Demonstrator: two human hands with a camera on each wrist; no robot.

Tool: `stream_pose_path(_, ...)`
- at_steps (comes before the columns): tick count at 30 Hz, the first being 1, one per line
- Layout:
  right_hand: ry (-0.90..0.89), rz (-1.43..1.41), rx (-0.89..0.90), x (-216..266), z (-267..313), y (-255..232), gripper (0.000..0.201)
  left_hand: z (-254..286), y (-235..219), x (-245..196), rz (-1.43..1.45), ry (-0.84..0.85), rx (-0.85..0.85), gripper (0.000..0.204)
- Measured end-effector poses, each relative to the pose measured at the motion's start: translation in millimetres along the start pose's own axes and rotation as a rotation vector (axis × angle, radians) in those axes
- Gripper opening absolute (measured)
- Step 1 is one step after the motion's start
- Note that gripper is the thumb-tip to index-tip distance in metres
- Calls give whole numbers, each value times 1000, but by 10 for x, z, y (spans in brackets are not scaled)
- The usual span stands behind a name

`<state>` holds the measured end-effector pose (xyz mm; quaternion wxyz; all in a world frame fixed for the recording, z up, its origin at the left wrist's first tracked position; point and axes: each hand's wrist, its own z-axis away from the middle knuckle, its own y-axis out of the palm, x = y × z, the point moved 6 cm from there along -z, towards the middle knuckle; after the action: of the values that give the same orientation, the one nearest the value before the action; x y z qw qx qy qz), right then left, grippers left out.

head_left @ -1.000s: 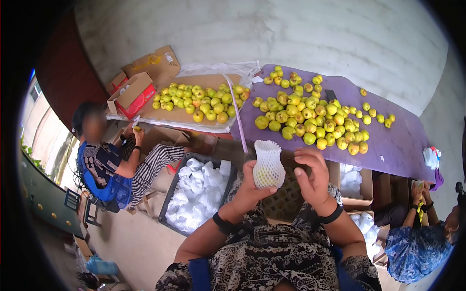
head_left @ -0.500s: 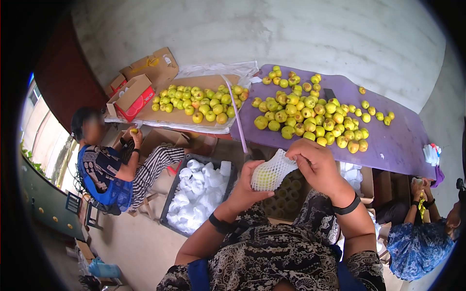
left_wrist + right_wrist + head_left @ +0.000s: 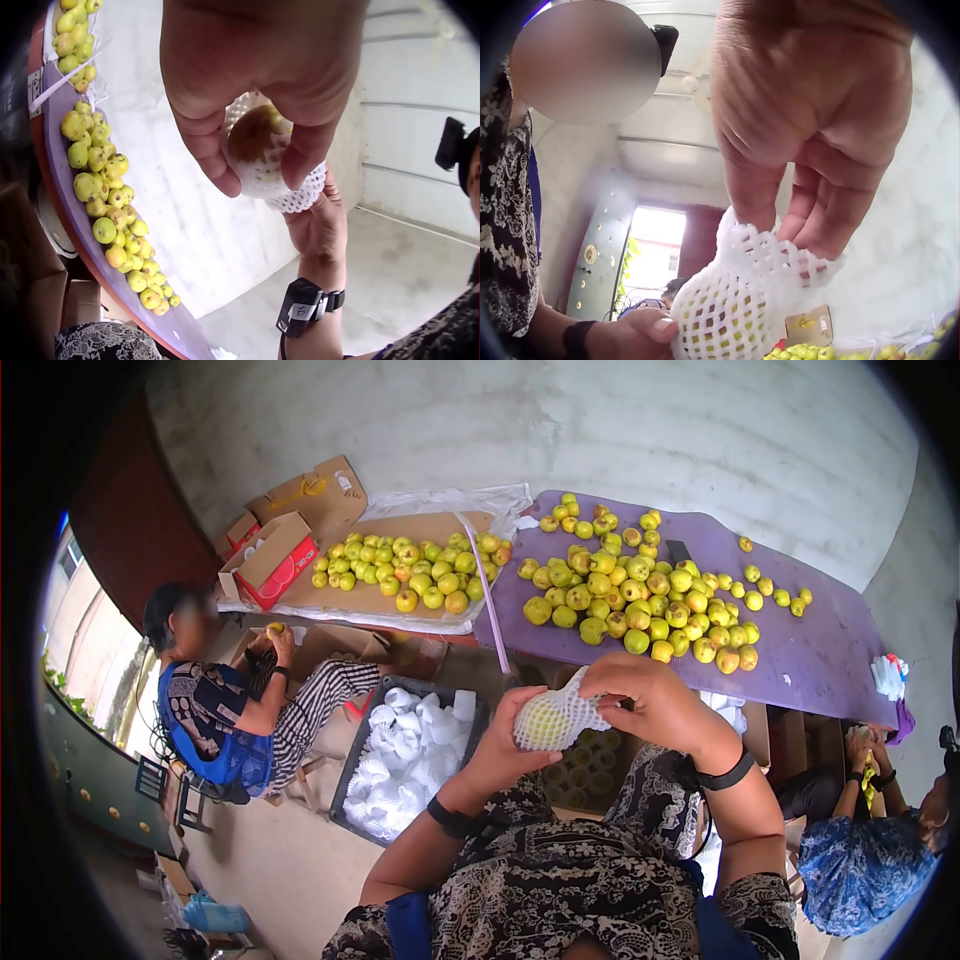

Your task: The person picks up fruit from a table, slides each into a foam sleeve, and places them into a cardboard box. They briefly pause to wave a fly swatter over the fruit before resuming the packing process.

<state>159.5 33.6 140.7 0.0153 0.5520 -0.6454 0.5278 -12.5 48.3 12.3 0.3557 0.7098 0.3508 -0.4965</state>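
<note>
Head view: one yellow-green fruit (image 3: 541,724) in one white foam net (image 3: 582,700) is held above the lap, between two hands. The fruit is wrapped by the curled fingers of the left hand (image 3: 497,752); the net's free end is pinched narrowly by the right hand (image 3: 662,708). Two heaps of fruit are seen beyond, one on a purple tabletop (image 3: 815,652). One dark crate (image 3: 353,760) is filled with white nets, too many to be counted. Two other people are seated, one at each side.

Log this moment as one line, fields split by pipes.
left hand: grips netted fruit | right hand: holds upper end of foam net | loose fruit: heaped on purple table
</note>
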Motion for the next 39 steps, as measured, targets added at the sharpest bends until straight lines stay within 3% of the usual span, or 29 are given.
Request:
stream_pose_path(2, 82, -137, 43, -43, 22, 37, 37, -7, -11, -5, -54, 22, 10, 81)
stream_pose_path(5, 99, -120, 109, -44, 29, 78, 49, -15, 7, 3, -47, 4, 26, 80)
stream_pose_path(14, 73, -47, 214, -88, 60, 300, 64, -24, 148, -64, -95, -12, 105, 75)
stream_pose_path(21, 51, 9, 187, -96, 73, 357, 66, -7, 134, 59, -167, -6, 137, 88)
stream_pose_path(26, 25, 7, 149, -76, 63, 348, 64, -3, 127, -14, -144, 128, 42, 97)
stream_pose_path(29, 40, 35, 134, -51, 73, 387, 65, 9, 195, -141, -68, 34, 23, 91)
stream_pose_path(33, 108, -68, 104, -32, 99, 384, 65, 22, 97, 38, -137, 82, 57, 88)
stream_pose_path(36, 90, 14, 4, -41, 157, 315, 57, 15, 61, 27, -69, 37, 33, 84)
stream_pose_path(39, 30, -102, -88, 187, 218, 106, 49, 9, 36, 17, -8, 23, -10, 82)
